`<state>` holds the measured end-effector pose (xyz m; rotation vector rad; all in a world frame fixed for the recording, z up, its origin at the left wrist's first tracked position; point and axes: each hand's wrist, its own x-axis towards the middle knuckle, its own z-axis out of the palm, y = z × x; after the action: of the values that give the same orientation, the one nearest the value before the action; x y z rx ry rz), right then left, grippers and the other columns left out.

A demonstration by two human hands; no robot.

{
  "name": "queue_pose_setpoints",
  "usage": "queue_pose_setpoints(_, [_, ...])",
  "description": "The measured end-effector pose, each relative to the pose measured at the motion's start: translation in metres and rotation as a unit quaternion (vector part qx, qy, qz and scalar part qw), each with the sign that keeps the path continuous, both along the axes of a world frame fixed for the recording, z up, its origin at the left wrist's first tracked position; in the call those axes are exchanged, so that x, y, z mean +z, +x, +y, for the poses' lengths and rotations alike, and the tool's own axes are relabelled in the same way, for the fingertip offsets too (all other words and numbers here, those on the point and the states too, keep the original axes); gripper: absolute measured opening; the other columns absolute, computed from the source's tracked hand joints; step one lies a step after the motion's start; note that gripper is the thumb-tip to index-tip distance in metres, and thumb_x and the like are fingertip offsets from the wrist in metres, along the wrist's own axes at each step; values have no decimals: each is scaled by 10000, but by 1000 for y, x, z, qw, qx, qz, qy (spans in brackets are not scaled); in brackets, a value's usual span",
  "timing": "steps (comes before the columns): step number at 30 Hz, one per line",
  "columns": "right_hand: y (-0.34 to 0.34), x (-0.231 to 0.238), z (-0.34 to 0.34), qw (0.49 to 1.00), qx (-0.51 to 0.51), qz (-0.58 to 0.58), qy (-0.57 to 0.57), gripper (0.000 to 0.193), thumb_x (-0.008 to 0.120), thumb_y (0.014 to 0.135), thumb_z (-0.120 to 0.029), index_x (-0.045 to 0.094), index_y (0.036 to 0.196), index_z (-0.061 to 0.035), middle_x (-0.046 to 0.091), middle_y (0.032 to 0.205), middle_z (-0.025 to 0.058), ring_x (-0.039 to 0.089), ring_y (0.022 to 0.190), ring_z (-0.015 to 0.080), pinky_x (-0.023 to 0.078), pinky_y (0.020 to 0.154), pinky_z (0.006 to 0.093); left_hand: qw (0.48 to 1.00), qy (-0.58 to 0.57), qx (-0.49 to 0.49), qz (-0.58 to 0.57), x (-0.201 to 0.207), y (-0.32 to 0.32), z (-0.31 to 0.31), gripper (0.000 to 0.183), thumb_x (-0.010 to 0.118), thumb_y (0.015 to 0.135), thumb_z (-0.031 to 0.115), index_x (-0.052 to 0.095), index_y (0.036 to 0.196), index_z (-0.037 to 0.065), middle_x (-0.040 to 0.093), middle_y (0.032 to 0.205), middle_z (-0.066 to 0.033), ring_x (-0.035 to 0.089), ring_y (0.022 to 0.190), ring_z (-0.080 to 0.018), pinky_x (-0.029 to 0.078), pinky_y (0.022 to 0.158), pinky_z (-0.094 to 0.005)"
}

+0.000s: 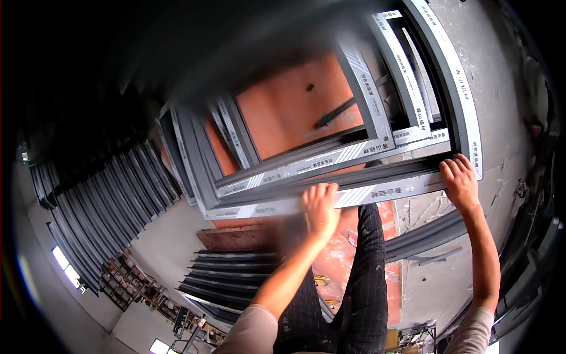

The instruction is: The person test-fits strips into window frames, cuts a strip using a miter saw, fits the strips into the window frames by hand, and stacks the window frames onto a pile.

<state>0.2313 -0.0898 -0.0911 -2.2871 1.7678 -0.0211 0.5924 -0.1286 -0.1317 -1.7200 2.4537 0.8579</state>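
While both hands grip it, the grey window frame (330,171) lies flat, lengthwise left-right.

Orange-red floor mat (283,112) under the frames, small dark spot on it. Long dark grey metal profiles (112,194) stacked in a row at left. More dark profiles (236,277) piled lower centre. Bare grey concrete floor (495,94) at right.

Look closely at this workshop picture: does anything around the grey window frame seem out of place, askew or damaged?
Little stands out. The left hand and right hand grip the grey frame's near rail. A dark loose strip lies slantwise on the orange surface inside it. No damage shows; the upper picture is blurred.
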Motion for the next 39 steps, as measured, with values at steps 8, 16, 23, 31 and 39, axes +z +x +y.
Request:
queue_pose_setpoints(8, [-49, -86, 45, 996, -36, 70, 29, 307, 558, 783, -76, 550, 1082, -9, 621, 1077, 137, 584, 1060, 307, 398, 1040, 424, 999, -34, 4, -34, -61, -55, 43, 243, 616, 750, 83, 591, 986, 135, 545, 920, -40, 526, 929, -252, 372, 891, -412])
queue_pose_setpoints(16, [-36, -132, 6, 997, -57, 37, -39, 298, 532, 785, -97, 553, 1073, -24, 608, 1083, 117, 565, 1086, 272, 387, 1049, 405, 997, -50, 2, -58, -73, -47, 21, 488, 751, 630, 95, 593, 1091, 82, 583, 1062, -95, 537, 1045, -283, 372, 954, -446])
queue_pose_setpoints(23, [-35, -139, 4, 996, -51, 36, -65, 277, 540, 798, -100, 548, 1065, -30, 604, 1074, 115, 568, 1078, 257, 381, 1057, 399, 994, -62, -48, -70, -85, -40, 22, 630, 779, 622, 107, 546, 1206, 81, 560, 1091, -103, 519, 1062, -302, 369, 964, -450])
queue_pose_setpoints(31, [-21, -133, 5, 992, -109, 40, -49, 254, 540, 799, -100, 567, 1044, -39, 610, 1061, 94, 570, 1074, 248, 384, 1055, 387, 993, -47, -58, -93, -90, -18, 23, 553, 749, 648, 82, 560, 1168, 81, 566, 1078, -89, 528, 1046, -300, 379, 951, -439])
queue_pose_setpoints(39, [7, -42, 7, 992, -118, 19, -28, 259, 575, 742, -61, 593, 1000, -48, 629, 1017, 81, 592, 1040, 245, 410, 1030, 394, 998, -5, -56, -39, -34, 18, 14, 431, 678, 658, 23, 585, 1077, 61, 560, 1009, -100, 533, 990, -319, 387, 901, -427])
